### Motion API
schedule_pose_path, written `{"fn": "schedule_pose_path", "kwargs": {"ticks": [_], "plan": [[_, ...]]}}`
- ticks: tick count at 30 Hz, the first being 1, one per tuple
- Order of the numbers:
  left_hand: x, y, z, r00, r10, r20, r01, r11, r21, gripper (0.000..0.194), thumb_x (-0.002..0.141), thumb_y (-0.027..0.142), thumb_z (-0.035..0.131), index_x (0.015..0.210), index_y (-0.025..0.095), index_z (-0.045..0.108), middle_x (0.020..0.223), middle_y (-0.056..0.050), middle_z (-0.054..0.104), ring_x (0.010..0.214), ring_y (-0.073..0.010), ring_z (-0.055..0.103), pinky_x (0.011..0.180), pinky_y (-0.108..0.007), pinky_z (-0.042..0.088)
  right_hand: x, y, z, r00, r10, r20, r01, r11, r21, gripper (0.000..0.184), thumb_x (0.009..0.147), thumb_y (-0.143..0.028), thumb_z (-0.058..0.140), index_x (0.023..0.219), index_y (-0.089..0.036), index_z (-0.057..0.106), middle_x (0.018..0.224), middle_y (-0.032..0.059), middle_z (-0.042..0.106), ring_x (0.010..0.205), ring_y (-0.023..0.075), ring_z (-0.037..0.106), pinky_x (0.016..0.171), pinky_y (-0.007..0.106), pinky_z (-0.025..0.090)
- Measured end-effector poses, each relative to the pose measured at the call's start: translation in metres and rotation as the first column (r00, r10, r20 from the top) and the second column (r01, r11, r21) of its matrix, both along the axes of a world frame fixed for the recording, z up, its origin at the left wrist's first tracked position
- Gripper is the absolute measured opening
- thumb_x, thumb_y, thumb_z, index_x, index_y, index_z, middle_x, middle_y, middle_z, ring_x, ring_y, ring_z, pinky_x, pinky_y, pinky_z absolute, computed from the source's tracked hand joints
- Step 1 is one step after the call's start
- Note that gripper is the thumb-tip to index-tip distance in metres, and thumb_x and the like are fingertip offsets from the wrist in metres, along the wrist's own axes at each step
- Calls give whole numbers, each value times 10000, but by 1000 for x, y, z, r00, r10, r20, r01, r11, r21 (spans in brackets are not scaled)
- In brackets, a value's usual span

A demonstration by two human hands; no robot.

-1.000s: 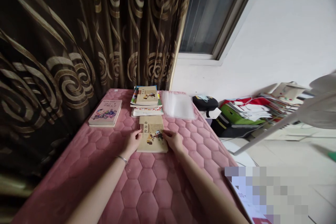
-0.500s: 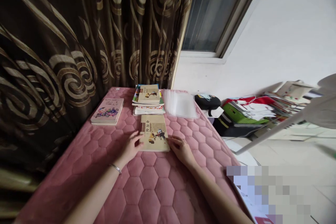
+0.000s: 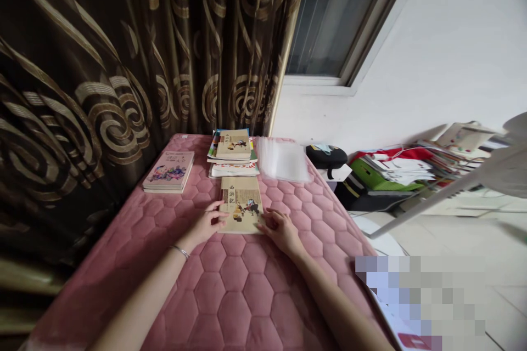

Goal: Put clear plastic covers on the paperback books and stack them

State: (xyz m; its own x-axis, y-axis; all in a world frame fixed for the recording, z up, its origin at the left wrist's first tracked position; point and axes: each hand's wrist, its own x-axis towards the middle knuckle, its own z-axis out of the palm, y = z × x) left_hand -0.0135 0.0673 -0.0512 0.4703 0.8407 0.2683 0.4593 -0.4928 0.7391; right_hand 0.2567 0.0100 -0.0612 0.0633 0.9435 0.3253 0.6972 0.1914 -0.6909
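Note:
A tan paperback book [image 3: 242,214] with an illustrated cover lies flat on the pink quilted mattress [image 3: 234,296]. On its left edge, my left hand [image 3: 208,225] holds it, fingers bent over the cover; a thin silver bracelet circles that wrist. My right hand [image 3: 282,230] pinches the lower right corner between thumb and fingers. Just beyond stands a stack of books [image 3: 233,167], topped by a smaller-looking book [image 3: 234,144] with a similar cover. Clear plastic book covers [image 3: 288,162] are spread to the right of the stack.
Pink-covered books [image 3: 168,171] lie at the left edge of the mattress. Patterned dark curtains [image 3: 197,38] hang behind it. Beyond the right edge are a black case [image 3: 326,157], a green bag [image 3: 374,175] with papers, and a white lamp arm [image 3: 428,205].
My right thumb and fingers have shifted slightly in onto the book's lower right corner. My left fingers have moved a little at the left edge. The book stays flat.

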Motion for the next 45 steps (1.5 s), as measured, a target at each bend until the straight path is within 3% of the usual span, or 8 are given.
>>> {"fn": "schedule_pose_path", "kwargs": {"ticks": [3,8,11,16,23,31,35,45], "plan": [[3,-5,0,999,41,6,-42,998,48,227,792,159,598,981,223,708,1362,-95,489,1237,-226,494,1042,-420,414,-1,-1,3,1000,-18,15,19,1000,-19,326,743,-467,673,970,-233,687,1198,84,616,1091,250,560,915,404,478],[27,-29,-1,954,299,6,-295,936,192,129,814,171,567,808,197,694,1258,-109,542,1174,-247,539,974,-427,468,-16,-10,10,989,63,132,-67,997,26,334,785,-460,632,1044,-253,672,1337,104,494,1244,288,436,978,459,418],[43,-44,1,944,321,-80,-290,920,265,123,782,234,637,893,206,682,1339,-118,461,1193,-281,516,969,-448,462,-32,-15,12,983,66,169,-78,995,69,426,757,-515,649,1097,-257,649,1393,110,426,1274,310,387,1003,487,386],[53,-51,5,910,376,-175,-309,896,319,201,745,204,677,945,223,682,1365,-112,436,1225,-310,475,984,-484,434,-49,-14,9,985,6,174,-22,996,89,364,754,-478,674,1047,-261,670,1396,108,417,1275,319,383,1008,490,381],[35,-44,-2,928,335,-164,-285,920,269,220,765,232,664,981,253,702,1382,-80,466,1219,-272,499,1024,-445,416,-37,-16,7,997,15,82,-18,999,36,307,728,-355,726,1023,-273,703,1417,85,408,1276,306,409,1027,462,388],[-12,-25,-1,966,209,-154,-166,953,252,248,736,187,681,966,273,717,1165,-62,664,1053,-224,619,964,-428,468,1,-21,11,989,138,42,-139,990,11,261,816,-350,627,1060,-289,697,1160,52,653,1083,241,583,964,432,458],[-17,-23,1,980,152,-131,-111,953,282,277,749,173,662,986,309,712,1022,-19,724,967,-201,645,938,-419,481,7,-21,11,981,194,5,-194,981,-9,287,848,-354,577,1107,-281,677,1133,44,673,1096,232,582,973,434,454],[-18,-24,-2,982,134,-130,-101,967,234,312,769,153,636,1027,318,697,1060,-6,714,1006,-180,625,926,-389,489,9,-20,4,982,190,-19,-190,982,-1,286,854,-351,579,1117,-288,671,1144,36,670,1135,218,565,990,409,453]]}}
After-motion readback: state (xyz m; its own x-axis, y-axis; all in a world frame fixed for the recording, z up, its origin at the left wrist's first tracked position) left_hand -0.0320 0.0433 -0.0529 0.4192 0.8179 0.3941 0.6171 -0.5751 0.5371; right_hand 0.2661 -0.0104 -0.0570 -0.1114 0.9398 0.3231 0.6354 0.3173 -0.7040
